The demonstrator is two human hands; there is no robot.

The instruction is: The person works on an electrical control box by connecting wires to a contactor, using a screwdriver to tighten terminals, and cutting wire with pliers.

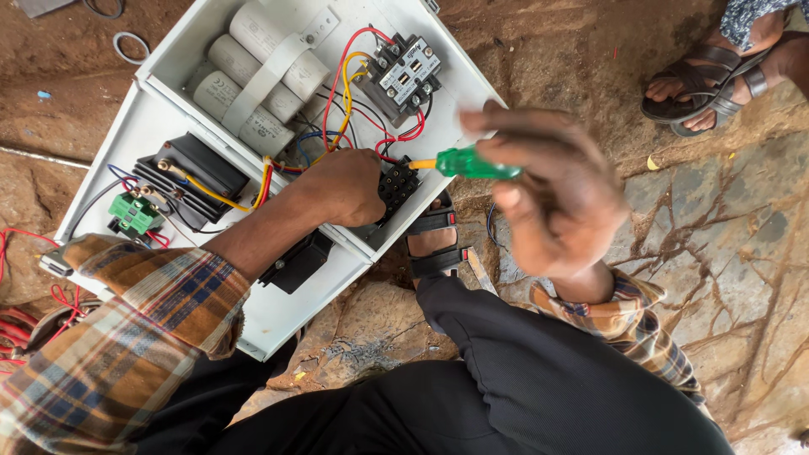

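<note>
White metal control box (278, 312) lies open on bare dirt, lid folded toward the person; everything below is placed relative to it. Left hand (341, 187) sits inside box near its right wall, fingers closed around a black terminal block (398, 184), prob. to steady it against the push of the tool. Right hand (560, 198) hovers just outside box's right wall, fingers curled on a green-handled screwdriver (468, 163); handle held level, yellow-ish shaft pointing left so tip meets the block's side — looks like a sideways approach to the screws.

Inside box, upper left: white cylinder capacitors (253, 72) under a strap. Upper right: contactor (404, 72) w/ red, yellow, black wires (350, 80) looping down toward the block — these crowd the spot and could snag the tip. On lid: black finned unit (192, 173), green connector (133, 212). Below box's right corner, own sandalled foot (434, 240). Far upper right of box, another person's sandalled foot (716, 72), well apart. Red cables (21, 324) left of box.
</note>
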